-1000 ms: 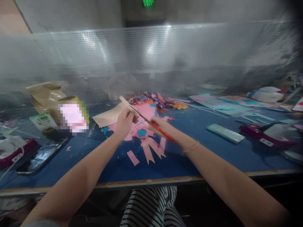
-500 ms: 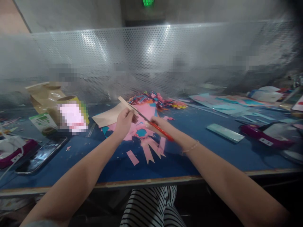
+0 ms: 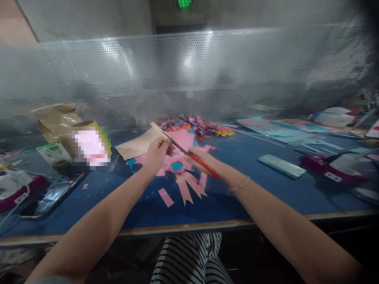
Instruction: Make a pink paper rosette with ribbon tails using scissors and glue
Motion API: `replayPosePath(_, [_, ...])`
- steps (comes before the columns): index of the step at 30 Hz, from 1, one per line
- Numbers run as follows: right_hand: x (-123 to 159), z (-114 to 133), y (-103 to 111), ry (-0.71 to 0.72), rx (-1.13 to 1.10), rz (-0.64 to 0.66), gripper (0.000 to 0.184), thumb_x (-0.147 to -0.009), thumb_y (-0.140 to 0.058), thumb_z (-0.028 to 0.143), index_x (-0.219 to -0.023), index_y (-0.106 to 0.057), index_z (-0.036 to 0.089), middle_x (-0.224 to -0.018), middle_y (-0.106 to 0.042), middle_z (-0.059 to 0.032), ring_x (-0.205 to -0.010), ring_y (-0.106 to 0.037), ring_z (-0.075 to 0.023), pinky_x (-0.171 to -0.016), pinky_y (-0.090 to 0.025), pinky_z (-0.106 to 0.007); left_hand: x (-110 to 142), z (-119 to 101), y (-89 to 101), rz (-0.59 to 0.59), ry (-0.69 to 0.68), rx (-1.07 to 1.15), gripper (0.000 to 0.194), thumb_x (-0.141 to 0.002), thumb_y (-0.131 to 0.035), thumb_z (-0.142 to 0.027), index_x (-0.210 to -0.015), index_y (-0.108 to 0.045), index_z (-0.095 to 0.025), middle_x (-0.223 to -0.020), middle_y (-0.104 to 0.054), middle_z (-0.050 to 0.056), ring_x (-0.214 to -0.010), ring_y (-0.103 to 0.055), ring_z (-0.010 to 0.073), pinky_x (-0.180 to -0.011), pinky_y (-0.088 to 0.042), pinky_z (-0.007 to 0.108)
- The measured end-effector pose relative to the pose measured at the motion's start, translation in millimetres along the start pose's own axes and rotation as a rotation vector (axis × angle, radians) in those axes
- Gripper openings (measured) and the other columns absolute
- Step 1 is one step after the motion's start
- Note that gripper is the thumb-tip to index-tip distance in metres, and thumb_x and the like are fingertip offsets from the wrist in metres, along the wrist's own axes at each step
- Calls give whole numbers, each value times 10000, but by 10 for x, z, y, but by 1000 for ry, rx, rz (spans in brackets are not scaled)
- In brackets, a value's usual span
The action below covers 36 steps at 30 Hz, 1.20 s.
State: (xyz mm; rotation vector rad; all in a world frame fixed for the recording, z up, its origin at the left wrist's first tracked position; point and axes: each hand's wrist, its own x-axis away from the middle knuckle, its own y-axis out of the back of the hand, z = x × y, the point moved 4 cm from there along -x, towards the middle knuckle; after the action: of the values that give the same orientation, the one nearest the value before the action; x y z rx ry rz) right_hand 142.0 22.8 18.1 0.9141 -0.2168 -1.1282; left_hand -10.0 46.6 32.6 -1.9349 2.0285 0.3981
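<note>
My left hand pinches a narrow cream paper strip, whose upper end sticks out above the fingers. Red-handled scissors are gripped in my right hand, their blades pointing up and left toward the strip beside my left fingertips. Whether the blades touch the strip I cannot tell. Below both hands lies a pink paper rosette with a blue centre and notched pink tails. A cream sheet and pink paper lie behind my left hand.
Colourful paper scraps are heaped behind the hands. At left are a phone, a tape roll, a small carton and a brown bag. A pale green block and a purple device lie at right. A perforated screen stands behind.
My left hand and the strip have shifted very slightly to the right. The scissors stay in my right hand in almost the same place.
</note>
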Motion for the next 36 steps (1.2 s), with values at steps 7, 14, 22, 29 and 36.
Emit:
replayPosePath(7, [32,63,4,-19,-103,13,362,-765,-371,545,-668,-298,203,-527,-323,56,-475,-312,-71,-450,-253,-217,18,7,-13,-7,-11,3,187,-749,-489,-264,-611,-512,-140,-559,-560,5,-456,-495,67,-487,-426,210])
replayPosePath(14, [51,109,18,-33,-116,19,355,-767,-385,533,-674,-308,198,-539,-333,56,-476,-318,-66,-451,-258,-214,23,12,-12,-6,-13,-63,208,-734,-509,-286,-594,-532,-133,-534,-558,11,-452,-494,70,-469,-421,200])
replayPosePath(22, [25,104,38,-68,-12,-24,351,-750,-386,529,-677,-336,189,-579,-377,34,-521,-363,-82,-479,-290,-224,35,6,-22,2,12,-39,201,-728,-525,-284,-599,-549,-132,-554,-567,19,-463,-513,77,-481,-447,219])
replayPosePath(29, [-51,6,23,-66,73,-75,325,-725,-422,494,-657,-343,187,-544,-371,40,-497,-344,-78,-478,-270,-224,12,29,-17,-12,30,-8,198,-717,-538,-291,-599,-542,-132,-568,-592,30,-451,-517,82,-474,-448,229])
replayPosePath(36, [-26,69,52,-48,116,-69,325,-716,-414,490,-641,-323,187,-542,-334,43,-496,-305,-74,-473,-247,-220,28,-32,-2,-14,41,60,194,-707,-542,-299,-611,-530,-132,-554,-579,19,-463,-520,81,-487,-444,218])
